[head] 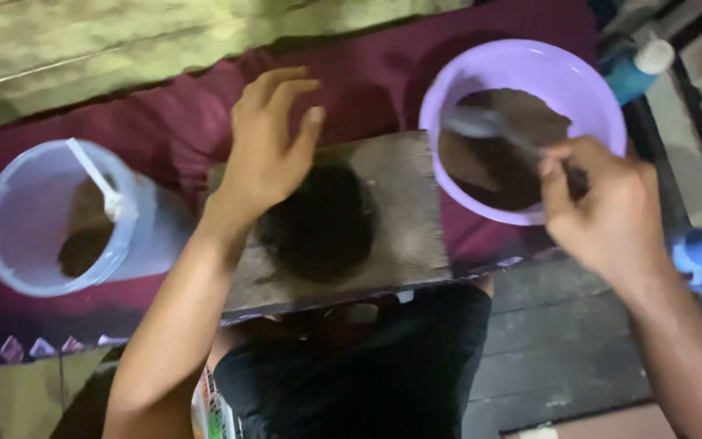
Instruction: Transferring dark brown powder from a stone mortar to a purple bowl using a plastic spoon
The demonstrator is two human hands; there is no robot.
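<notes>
Right hand (pixel 607 213) at 3 o'clock is clamped on a spoon (pixel 489 128) dipped in the brown powder of the purple bowl (pixel 587 85), while left hand (pixel 270 142), fingers spread apart, hovers empty over the board (pixel 412 211), 1 tub (pixel 38 219) at 9 o'clock.

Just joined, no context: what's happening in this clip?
A person sits over a wooden board with a dark mound on it. The right hand holds a spoon in a purple bowl of brown powder. The left hand hovers open over the mound. A clear tub with powder sits further left.
</notes>
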